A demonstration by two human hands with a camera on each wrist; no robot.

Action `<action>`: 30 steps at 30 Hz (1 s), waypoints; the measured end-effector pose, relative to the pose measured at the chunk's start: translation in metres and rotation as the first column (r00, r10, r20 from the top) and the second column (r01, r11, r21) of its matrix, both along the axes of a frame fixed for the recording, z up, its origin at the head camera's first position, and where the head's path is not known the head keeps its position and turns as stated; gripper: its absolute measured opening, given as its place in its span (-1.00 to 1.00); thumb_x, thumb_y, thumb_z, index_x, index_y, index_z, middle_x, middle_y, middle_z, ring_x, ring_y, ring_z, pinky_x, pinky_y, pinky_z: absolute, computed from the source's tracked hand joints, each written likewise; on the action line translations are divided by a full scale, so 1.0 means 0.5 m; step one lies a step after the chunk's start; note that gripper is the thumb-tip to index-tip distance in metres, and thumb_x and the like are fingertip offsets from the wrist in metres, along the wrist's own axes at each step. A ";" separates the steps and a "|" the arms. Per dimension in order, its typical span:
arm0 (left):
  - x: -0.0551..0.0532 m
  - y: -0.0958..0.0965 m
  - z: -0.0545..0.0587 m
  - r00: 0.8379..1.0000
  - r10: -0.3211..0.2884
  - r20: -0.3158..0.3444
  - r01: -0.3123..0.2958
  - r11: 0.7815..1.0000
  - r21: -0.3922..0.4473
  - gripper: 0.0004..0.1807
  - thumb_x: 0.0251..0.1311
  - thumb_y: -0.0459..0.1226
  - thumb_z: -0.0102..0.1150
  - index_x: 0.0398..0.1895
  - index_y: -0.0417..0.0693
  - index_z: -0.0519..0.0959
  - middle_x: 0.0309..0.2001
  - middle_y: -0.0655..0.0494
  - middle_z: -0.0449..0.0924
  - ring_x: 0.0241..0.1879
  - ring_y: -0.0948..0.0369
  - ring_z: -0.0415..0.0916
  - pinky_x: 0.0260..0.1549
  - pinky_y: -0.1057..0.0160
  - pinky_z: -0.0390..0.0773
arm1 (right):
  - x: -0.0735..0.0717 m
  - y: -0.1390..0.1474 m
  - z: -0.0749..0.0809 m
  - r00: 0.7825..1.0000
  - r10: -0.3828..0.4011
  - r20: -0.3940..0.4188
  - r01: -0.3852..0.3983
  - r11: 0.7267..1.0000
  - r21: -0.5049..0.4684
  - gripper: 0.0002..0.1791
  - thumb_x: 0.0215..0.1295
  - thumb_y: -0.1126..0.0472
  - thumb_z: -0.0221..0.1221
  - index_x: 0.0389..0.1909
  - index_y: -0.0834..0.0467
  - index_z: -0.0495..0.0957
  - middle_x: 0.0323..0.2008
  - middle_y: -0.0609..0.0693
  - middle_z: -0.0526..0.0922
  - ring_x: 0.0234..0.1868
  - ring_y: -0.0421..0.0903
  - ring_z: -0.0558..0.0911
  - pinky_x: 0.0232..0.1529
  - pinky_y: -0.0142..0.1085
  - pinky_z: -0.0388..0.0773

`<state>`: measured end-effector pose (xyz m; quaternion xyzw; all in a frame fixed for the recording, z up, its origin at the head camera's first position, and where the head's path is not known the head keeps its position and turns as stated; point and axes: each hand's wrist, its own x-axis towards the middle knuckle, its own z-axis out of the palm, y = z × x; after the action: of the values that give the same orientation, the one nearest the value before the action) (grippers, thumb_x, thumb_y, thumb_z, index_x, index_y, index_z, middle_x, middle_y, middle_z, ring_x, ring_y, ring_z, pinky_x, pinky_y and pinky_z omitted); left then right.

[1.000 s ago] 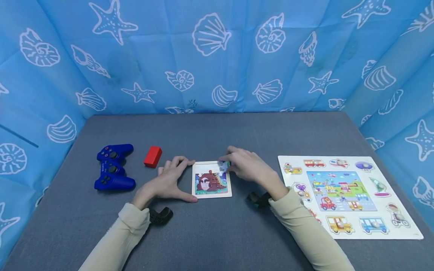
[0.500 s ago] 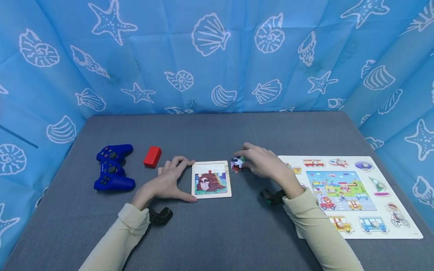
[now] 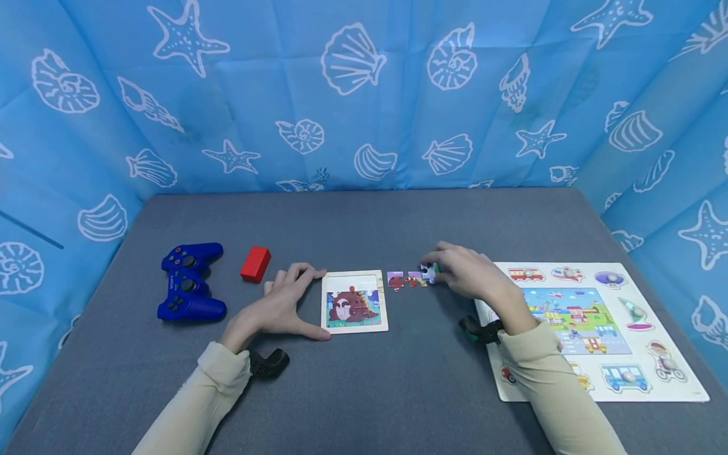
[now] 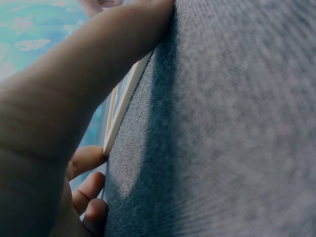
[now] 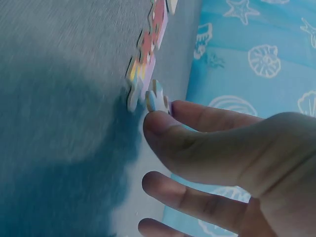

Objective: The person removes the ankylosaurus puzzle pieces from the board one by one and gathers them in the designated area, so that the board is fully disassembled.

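A small framed jigsaw (image 3: 354, 301) with a brown creature picture lies mid-table, its top row bare. My left hand (image 3: 311, 304) rests flat beside it, thumb (image 4: 98, 64) and index finger straight against the frame's left edge (image 4: 123, 106). Right of the frame lie joined loose pieces (image 3: 402, 279), also seen in the right wrist view (image 5: 143, 69). My right hand (image 3: 436, 268) pinches a small white-and-green puzzle piece (image 3: 428, 272) between thumb and finger, right at the end of those pieces (image 5: 157, 98).
A large vehicle peg-puzzle board (image 3: 637, 385) lies at the right, partly under my right forearm. A blue game controller (image 3: 190, 280) and a red block (image 3: 256, 263) sit at the left. Blue seashell cloth walls the table on three sides.
My right hand drew pieces out of the frame's top right corner and moved right; some now lie on the table and one is still pinched. The left hand stayed put.
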<state>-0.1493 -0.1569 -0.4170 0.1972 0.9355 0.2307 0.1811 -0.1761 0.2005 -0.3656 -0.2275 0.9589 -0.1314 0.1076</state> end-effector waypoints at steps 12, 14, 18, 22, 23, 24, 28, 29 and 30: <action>-0.001 -0.002 -0.005 1.000 -0.003 -0.004 0.003 1.000 0.000 0.28 -0.25 0.36 0.53 0.59 0.21 0.14 0.49 -0.04 0.11 0.28 -0.06 0.15 -0.05 -0.01 0.18 | 0.005 0.034 -0.006 1.000 0.017 0.012 -0.017 1.000 0.003 -0.66 0.31 0.32 0.31 0.11 0.14 0.69 -0.04 0.11 0.69 0.00 0.10 0.67 -0.03 0.12 0.57; -0.001 -0.002 -0.005 1.000 -0.002 -0.001 0.002 1.000 -0.002 0.28 -0.25 0.35 0.53 0.59 0.22 0.14 0.49 -0.03 0.11 0.28 -0.05 0.15 -0.05 -0.01 0.18 | 0.006 0.036 -0.007 1.000 0.014 0.021 -0.014 1.000 0.001 -0.66 0.32 0.32 0.31 0.11 0.14 0.69 -0.02 0.13 0.69 0.02 0.13 0.66 0.00 0.14 0.57; -0.001 -0.001 -0.004 1.000 -0.002 -0.001 0.002 1.000 -0.003 0.29 -0.25 0.35 0.53 0.59 0.22 0.14 0.50 -0.02 0.10 0.28 -0.05 0.15 -0.05 0.00 0.18 | 0.007 0.038 -0.010 0.999 0.014 0.032 -0.014 1.000 -0.004 -0.65 0.33 0.31 0.30 0.13 0.14 0.68 0.01 0.14 0.68 0.07 0.17 0.66 0.05 0.18 0.55; -0.001 0.000 -0.004 1.000 0.000 0.000 0.000 1.000 -0.001 0.28 -0.25 0.35 0.53 0.59 0.22 0.14 0.50 -0.02 0.10 0.29 -0.05 0.15 -0.04 -0.01 0.18 | 0.008 0.041 -0.011 0.999 0.019 0.034 -0.018 1.000 -0.017 -0.65 0.33 0.31 0.30 0.14 0.14 0.67 0.01 0.15 0.68 0.07 0.18 0.65 0.05 0.20 0.54; -0.001 0.000 -0.004 1.000 0.000 0.000 0.000 1.000 0.001 0.28 -0.25 0.35 0.53 0.59 0.22 0.15 0.50 -0.03 0.10 0.29 -0.06 0.15 -0.04 -0.01 0.18 | 0.008 0.042 -0.011 0.999 0.020 0.032 -0.019 1.000 -0.020 -0.65 0.33 0.31 0.30 0.14 0.14 0.67 0.01 0.15 0.68 0.07 0.18 0.64 0.05 0.21 0.54; -0.001 0.000 -0.004 1.000 0.001 0.001 -0.001 1.000 0.002 0.28 -0.25 0.35 0.53 0.59 0.22 0.15 0.50 -0.03 0.10 0.29 -0.06 0.15 -0.04 -0.01 0.18 | 0.008 0.043 -0.011 0.999 0.017 0.032 -0.016 1.000 -0.021 -0.65 0.34 0.30 0.30 0.14 0.14 0.67 0.01 0.14 0.68 0.07 0.17 0.64 0.05 0.21 0.53; -0.001 -0.002 -0.005 1.000 0.002 0.004 -0.002 1.000 0.006 0.27 -0.24 0.35 0.53 0.59 0.21 0.14 0.49 -0.05 0.10 0.29 -0.07 0.15 -0.05 -0.02 0.18 | 0.010 0.044 -0.008 0.999 0.006 0.037 -0.006 1.000 -0.020 -0.64 0.33 0.28 0.31 0.14 0.13 0.67 -0.05 0.11 0.66 -0.03 0.08 0.62 -0.07 0.09 0.54; -0.002 -0.001 -0.005 1.000 0.004 0.007 -0.004 1.000 0.003 0.28 -0.24 0.35 0.53 0.59 0.22 0.14 0.50 -0.04 0.10 0.29 -0.06 0.15 -0.04 -0.02 0.17 | 0.010 0.044 -0.008 0.999 0.004 0.038 -0.004 1.000 -0.017 -0.64 0.32 0.28 0.32 0.14 0.12 0.68 -0.07 0.10 0.65 -0.06 0.05 0.60 -0.11 0.05 0.53; -0.002 -0.001 -0.005 1.000 0.005 0.009 -0.005 1.000 0.002 0.28 -0.24 0.35 0.53 0.59 0.22 0.14 0.50 -0.04 0.10 0.29 -0.06 0.15 -0.04 -0.02 0.17 | 0.010 0.043 -0.008 0.999 0.001 0.041 -0.001 1.000 -0.013 -0.64 0.32 0.28 0.32 0.14 0.12 0.68 -0.08 0.09 0.64 -0.08 0.03 0.59 -0.14 0.01 0.52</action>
<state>-0.1502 -0.1574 -0.4194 0.1940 0.9349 0.2329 0.1847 -0.1712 0.2221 -0.3698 -0.2259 0.9555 -0.1424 0.1256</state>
